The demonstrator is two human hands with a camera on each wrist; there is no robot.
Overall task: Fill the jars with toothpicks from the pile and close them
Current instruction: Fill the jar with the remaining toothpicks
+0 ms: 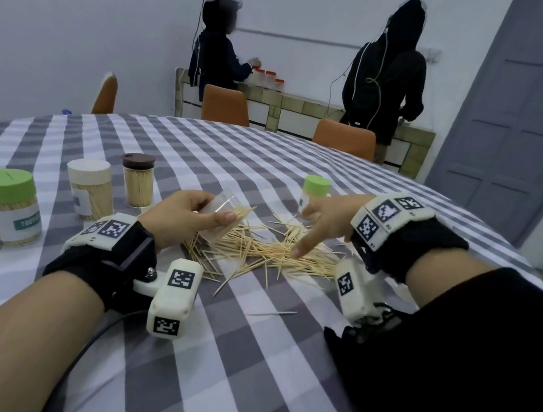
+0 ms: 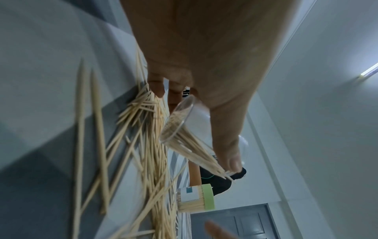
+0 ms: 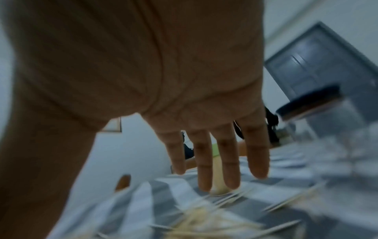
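Note:
My left hand (image 1: 217, 211) grips a clear, lidless jar (image 1: 227, 200) tilted on its side over the left end of the toothpick pile (image 1: 267, 252). A bunch of toothpicks sticks out of the jar's mouth toward the right. In the left wrist view the thumb (image 2: 227, 145) lies along the jar (image 2: 180, 122), above the pile (image 2: 151, 145). My right hand (image 1: 311, 232) hovers open over the pile's right part, one fingertip touching the toothpicks. The right wrist view is blurred and shows the straight fingers (image 3: 223, 161) above the pile (image 3: 204, 223).
Three closed, filled jars stand at the left: green-lidded (image 1: 7, 205), cream-lidded (image 1: 89, 188), brown-lidded (image 1: 137, 181). A small green-lidded jar (image 1: 314, 194) stands just behind my right hand. A blurred dark-lidded clear jar (image 3: 310, 105) shows at right. Two people stand at a far counter.

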